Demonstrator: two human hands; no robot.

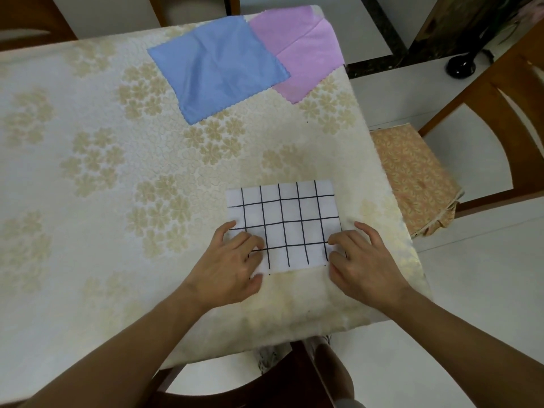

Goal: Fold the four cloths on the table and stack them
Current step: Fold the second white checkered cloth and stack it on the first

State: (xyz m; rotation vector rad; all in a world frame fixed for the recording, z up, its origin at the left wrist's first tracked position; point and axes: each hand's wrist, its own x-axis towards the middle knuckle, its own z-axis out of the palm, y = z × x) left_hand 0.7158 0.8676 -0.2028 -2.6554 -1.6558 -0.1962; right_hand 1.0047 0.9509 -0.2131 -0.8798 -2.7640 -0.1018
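A white cloth with a black grid [290, 219] lies flat near the table's front right edge. My left hand [232, 266] pinches its near left corner, fingers on top and thumb at the edge. My right hand [362, 260] pinches the near right corner the same way. At the far side lies a blue cloth [217, 69], spread flat. It overlaps the left part of a pink cloth [309, 45] that reaches the table's far right corner.
The table [103, 172] wears a cream floral tablecloth. A wooden chair with an orange cushion [412, 178] stands close to the right edge. A dark chair [309, 378] is below me at the front edge, and another chair stands at the far left.
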